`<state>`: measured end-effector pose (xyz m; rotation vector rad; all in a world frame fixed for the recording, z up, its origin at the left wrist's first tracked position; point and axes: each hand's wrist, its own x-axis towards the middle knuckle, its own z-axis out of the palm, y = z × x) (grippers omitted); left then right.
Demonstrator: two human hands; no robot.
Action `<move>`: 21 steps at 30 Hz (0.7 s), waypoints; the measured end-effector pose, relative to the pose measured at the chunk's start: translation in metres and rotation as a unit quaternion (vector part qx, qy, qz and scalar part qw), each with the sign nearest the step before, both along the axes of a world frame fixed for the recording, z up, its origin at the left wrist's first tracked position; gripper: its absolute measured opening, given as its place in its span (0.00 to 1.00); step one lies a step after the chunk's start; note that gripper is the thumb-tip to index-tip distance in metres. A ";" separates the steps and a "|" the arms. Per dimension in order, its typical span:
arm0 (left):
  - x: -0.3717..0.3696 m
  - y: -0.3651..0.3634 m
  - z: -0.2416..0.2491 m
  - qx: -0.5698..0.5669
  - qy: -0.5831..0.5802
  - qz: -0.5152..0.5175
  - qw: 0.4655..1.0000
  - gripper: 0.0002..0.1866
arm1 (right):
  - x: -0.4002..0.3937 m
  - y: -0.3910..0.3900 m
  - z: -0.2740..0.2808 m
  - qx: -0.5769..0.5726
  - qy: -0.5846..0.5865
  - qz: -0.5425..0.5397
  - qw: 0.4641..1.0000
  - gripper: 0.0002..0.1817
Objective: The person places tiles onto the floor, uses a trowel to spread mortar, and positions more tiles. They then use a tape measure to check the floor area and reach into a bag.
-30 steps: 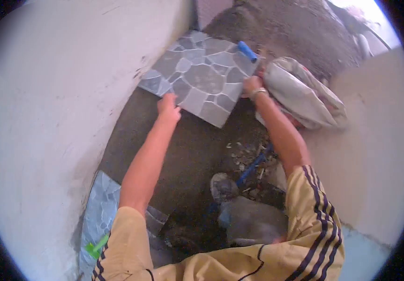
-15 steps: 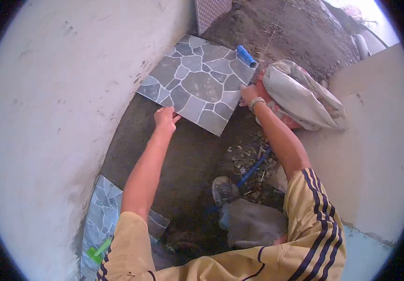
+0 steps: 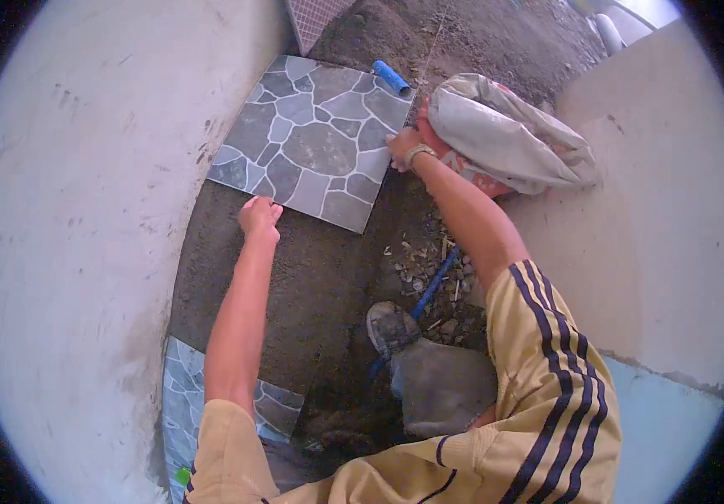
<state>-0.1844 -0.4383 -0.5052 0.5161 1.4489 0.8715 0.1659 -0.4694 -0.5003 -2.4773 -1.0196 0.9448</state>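
Observation:
A square floor tile (image 3: pixel 320 149) with a grey stone pattern and white joint lines lies over the dirt, close to the left wall. My left hand (image 3: pixel 259 217) has its fingers closed at the tile's near edge. At the right edge, my right hand (image 3: pixel 404 149), with a band on its wrist, grips the tile; its fingertips are partly hidden. A short blue tube (image 3: pixel 391 77) rests at the tile's far right corner. Another tile of the same pattern (image 3: pixel 278 412) lies near my body, partly covered by my left arm and sleeve.
A crumpled whitish sack (image 3: pixel 496 126) leans by the right wall (image 3: pixel 631 227). Rubble (image 3: pixel 417 260) and a blue hose (image 3: pixel 438 281) lie near my shoe (image 3: pixel 391 328). A panel with small squares (image 3: pixel 316 21) stands at the far end beside heaped soil (image 3: pixel 463 38).
The view has shifted, so most things sit further left and higher in it. Both hands stay at the same tile edges. The green object by my left sleeve is now mostly hidden.

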 end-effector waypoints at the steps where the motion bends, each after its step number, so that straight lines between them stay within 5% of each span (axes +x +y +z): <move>1: 0.000 -0.005 0.001 0.010 -0.005 -0.006 1.000 0.18 | 0.004 0.001 -0.006 0.003 -0.038 0.035 0.999 0.21; 3: -0.005 -0.018 0.011 0.036 -0.025 0.000 0.999 0.20 | 0.011 0.002 0.004 -0.010 -0.102 0.121 0.987 0.23; 6: -0.018 -0.044 0.037 0.057 -0.070 0.006 0.996 0.20 | 0.047 0.023 -0.013 0.053 -0.143 0.098 0.984 0.26; 8: -0.033 -0.067 0.047 0.052 -0.092 -0.014 0.994 0.23 | 0.052 0.034 -0.014 0.152 0.002 -0.070 0.986 0.26; 10: -0.060 -0.099 0.047 0.051 -0.115 -0.042 0.991 0.22 | 0.032 0.035 0.036 0.275 0.287 -0.324 0.858 0.26; 13: -0.079 -0.145 0.050 0.041 -0.097 -0.042 0.994 0.19 | 0.019 0.040 0.068 0.328 0.388 -0.314 0.802 0.22; 17: -0.111 -0.197 0.061 -0.006 -0.037 -0.081 0.996 0.16 | 0.053 0.077 0.031 0.344 0.109 -0.110 0.926 0.25; 21: -0.138 -0.223 0.076 -0.022 0.015 -0.052 0.998 0.13 | 0.041 0.082 0.075 0.281 -0.211 -0.027 0.936 0.24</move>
